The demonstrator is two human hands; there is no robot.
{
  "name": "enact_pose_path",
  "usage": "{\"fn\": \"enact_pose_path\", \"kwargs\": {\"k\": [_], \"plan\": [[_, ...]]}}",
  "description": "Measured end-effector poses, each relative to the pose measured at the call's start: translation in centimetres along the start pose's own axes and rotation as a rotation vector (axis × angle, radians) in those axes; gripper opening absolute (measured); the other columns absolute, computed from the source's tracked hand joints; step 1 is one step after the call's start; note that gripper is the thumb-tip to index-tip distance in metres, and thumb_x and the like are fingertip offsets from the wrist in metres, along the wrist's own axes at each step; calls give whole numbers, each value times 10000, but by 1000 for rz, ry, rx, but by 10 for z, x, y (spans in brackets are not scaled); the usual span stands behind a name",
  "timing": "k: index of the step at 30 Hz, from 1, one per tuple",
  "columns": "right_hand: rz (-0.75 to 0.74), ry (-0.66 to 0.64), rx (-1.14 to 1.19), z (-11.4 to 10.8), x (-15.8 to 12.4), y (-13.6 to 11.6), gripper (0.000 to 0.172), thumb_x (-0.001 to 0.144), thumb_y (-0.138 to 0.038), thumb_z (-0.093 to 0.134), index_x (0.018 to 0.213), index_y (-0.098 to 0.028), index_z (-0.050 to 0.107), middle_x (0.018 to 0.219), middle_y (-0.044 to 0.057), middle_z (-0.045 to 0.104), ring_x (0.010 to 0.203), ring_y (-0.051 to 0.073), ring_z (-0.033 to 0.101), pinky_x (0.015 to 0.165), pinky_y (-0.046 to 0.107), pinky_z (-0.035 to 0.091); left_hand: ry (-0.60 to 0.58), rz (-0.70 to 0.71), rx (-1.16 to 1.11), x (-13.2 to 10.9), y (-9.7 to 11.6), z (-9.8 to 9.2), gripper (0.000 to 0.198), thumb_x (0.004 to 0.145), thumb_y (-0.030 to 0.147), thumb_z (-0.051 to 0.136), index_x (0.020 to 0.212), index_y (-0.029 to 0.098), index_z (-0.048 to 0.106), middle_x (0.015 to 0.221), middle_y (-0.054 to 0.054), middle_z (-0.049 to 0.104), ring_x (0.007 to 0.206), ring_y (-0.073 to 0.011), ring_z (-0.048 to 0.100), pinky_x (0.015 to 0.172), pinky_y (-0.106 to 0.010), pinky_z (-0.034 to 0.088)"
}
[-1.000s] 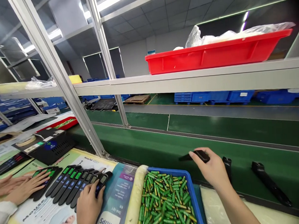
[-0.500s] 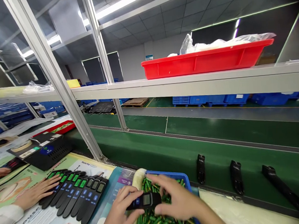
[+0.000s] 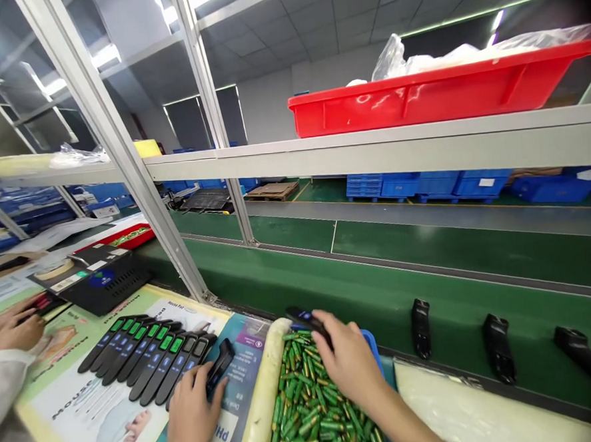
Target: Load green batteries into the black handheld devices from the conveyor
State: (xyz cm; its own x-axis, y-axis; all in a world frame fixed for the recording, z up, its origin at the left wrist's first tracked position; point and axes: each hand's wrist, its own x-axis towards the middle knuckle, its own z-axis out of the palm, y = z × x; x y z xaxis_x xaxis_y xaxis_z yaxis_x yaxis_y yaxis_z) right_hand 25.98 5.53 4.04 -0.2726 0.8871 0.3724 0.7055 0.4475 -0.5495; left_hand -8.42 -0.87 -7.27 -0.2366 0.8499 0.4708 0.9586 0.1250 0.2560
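Observation:
My left hand (image 3: pixel 194 407) grips a black handheld device (image 3: pixel 220 367), tilted up at the right end of a row of similar devices (image 3: pixel 149 363). Those lie side by side on a printed mat; most of their small screens glow green, and the rightmost ones are grey. My right hand (image 3: pixel 351 361) holds another black device (image 3: pixel 304 318) with blue marks, over the far edge of a blue bin (image 3: pixel 372 347). Small green batteries (image 3: pixel 311 407) fill the bin below that hand. A pale padded roll (image 3: pixel 266 389) runs along the bin's left side.
Several black devices (image 3: pixel 498 348) rest on the green conveyor belt (image 3: pixel 299 284) at right. A metal post (image 3: pixel 115 145) and a shelf with a red tray (image 3: pixel 438 92) stand ahead. At left, a co-worker's hands (image 3: pixel 19 328) work near a black box (image 3: pixel 96 276).
My hands have moved apart: the left went left beside the row with a device, the right holds one at the bin's far edge. The co-worker's near hand has left the row.

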Motion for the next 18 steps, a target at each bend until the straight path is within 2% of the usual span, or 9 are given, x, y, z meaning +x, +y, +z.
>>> {"fn": "enact_pose_path", "kwargs": {"k": [3, 6, 9, 11, 12, 14, 15, 16, 18], "plan": [[188, 227, 165, -30, 12, 28, 484, 1016, -529, 486, 1346, -180, 543, 954, 92, 740, 751, 255, 667, 682, 349, 514, -42, -46, -115, 5, -2, -1, 436, 963, 542, 471, 1168, 214, 673, 1137, -94, 716, 996, -283, 708, 866, -414, 574], [421, 362, 111, -53, 24, 85, 511, 900, -639, 589, 1122, -185, 661, 948, 100, 750, 821, 272, 696, 746, 351, 543, -26, -121, -282, 10, -1, -7, 451, 895, 621, 559, 1079, 241, 716, 1085, -67, 759, 933, -259, 730, 808, -370, 598], [671, 302, -60, -59, 29, 142, 464, 847, -552, 643, 1048, -141, 720, 843, 144, 743, 866, 339, 706, 780, 402, 547, -99, -236, -515, 15, 9, -20, 538, 790, 696, 671, 1055, 233, 739, 1019, -59, 787, 850, -241, 743, 771, -353, 621], [759, 260, -122, -56, 28, 161, 562, 844, -471, 658, 1215, -50, 680, 759, 156, 716, 830, 374, 701, 774, 452, 541, -182, -289, -680, 20, 24, -31, 590, 748, 696, 730, 1077, 206, 735, 1054, -79, 790, 915, -253, 754, 818, -358, 634], [781, 258, -154, -55, 26, 161, 648, 861, -449, 652, 1343, -19, 607, 773, 153, 714, 835, 374, 699, 798, 470, 536, -224, -293, -760, 22, 34, -38, 598, 739, 685, 751, 1078, 193, 732, 1079, -93, 786, 962, -261, 753, 857, -365, 635], [699, 257, -171, -52, 23, 143, 783, 903, -452, 638, 1543, -57, 420, 892, 133, 719, 848, 330, 691, 854, 468, 526, -322, -268, -902, 26, 57, -50, 586, 740, 653, 777, 1076, 176, 725, 1104, -113, 779, 1014, -270, 745, 918, -384, 627], [567, 219, -116, -49, 21, 124, 827, 912, -469, 646, 1598, -113, 351, 986, 121, 714, 842, 293, 681, 869, 447, 527, -380, -248, -960, 27, 69, -56, 572, 748, 632, 784, 1081, 171, 720, 1100, -119, 777, 1014, -269, 744, 929, -391, 623], [384, 134, -14, -47, 18, 102, 867, 905, -486, 671, 1629, -175, 308, 1103, 112, 696, 846, 257, 669, 879, 418, 531, -442, -227, -1012, 28, 81, -60, 554, 757, 608, 791, 1085, 168, 715, 1086, -122, 777, 1003, -264, 743, 934, -393, 619], [-42, -155, 265, -40, 10, 52, 876, 881, -460, 733, 1632, -269, 324, 1324, 104, 613, 924, 218, 654, 906, 368, 539, -561, -195, -1101, 28, 101, -67, 520, 770, 556, 806, 1094, 163, 703, 1057, -121, 776, 982, -249, 741, 931, -385, 610]]}}
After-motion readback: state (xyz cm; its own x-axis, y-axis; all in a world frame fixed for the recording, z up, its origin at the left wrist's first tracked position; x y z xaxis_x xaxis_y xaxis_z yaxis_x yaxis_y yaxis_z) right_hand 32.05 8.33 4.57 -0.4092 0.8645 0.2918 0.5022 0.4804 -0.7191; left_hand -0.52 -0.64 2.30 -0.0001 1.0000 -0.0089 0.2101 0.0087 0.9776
